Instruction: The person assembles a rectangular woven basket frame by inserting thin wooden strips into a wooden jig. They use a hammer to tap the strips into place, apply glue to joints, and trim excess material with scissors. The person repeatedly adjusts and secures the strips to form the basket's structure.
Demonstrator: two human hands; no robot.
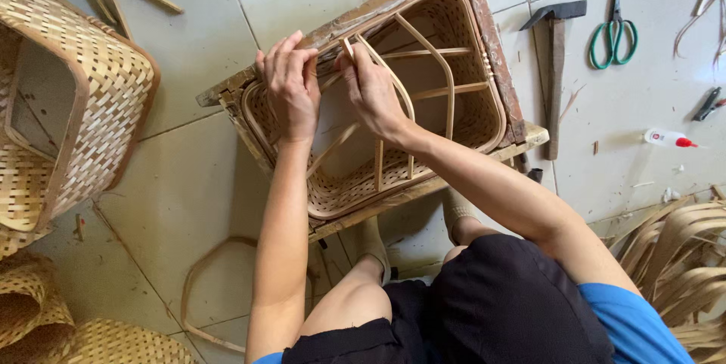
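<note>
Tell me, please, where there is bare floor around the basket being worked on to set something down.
Bare tile lies between the finished woven basket and the wooden frame under the basket in progress, and above that frame. A smaller patch lies between the hammer and the glue bottle. The bamboo strips at lower right and the stacked baskets at lower left are crowded.

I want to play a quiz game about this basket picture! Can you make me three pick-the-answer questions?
1. Where is the wooden-handled hammer?
A. right of the wooden frame
B. inside the basket
C. on the person's lap

2. What colour are the scissors' handles?
A. red
B. green
C. yellow

3. What are both hands doing?
A. resting on knees
B. holding the hammer
C. gripping thin bamboo strips at the rim of the woven bamboo basket

Answers: 1 A, it lies on the floor tiles there. 2 B, green loops show. 3 C, left hand and right hand pinch strips.
</note>
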